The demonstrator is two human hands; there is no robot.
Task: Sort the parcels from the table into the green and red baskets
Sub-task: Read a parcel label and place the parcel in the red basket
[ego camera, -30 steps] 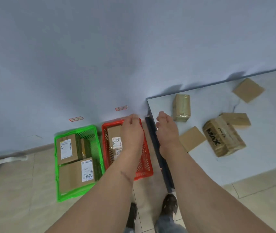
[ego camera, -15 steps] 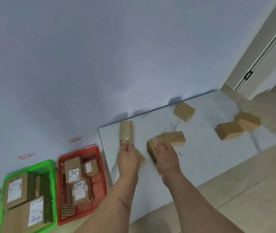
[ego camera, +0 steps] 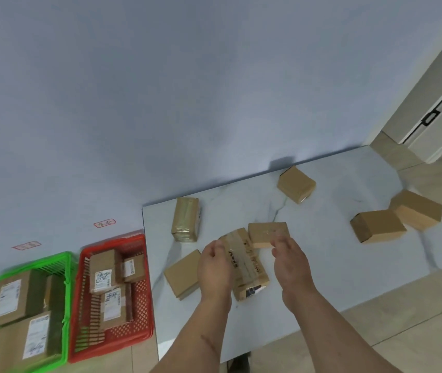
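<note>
Between the two hands, on the pale marbled table (ego camera: 322,265), lies a long taped cardboard parcel (ego camera: 244,262) with black print on its side and glossy clear tape along its top (the tape catches the light). The left hand (ego camera: 214,267) sits against its left edge with fingers curled at the box; whether they actually grip it cannot be told. The right hand (ego camera: 290,262) hovers just to its right, fingers loosely bent and holding nothing.

Just beyond the right hand rests a small plain brown box (ego camera: 267,234); under the left wrist lies a flat square box (ego camera: 183,273), and past the left hand a tape-wrapped oblong parcel (ego camera: 186,223). Far to the right, well apart from the hands, are three more plain cartons.

Left of the left hand, on the tiled floor, stand a red lattice basket (ego camera: 136,329) holding labelled boxes and a green basket (ego camera: 65,313) with larger labelled boxes.
</note>
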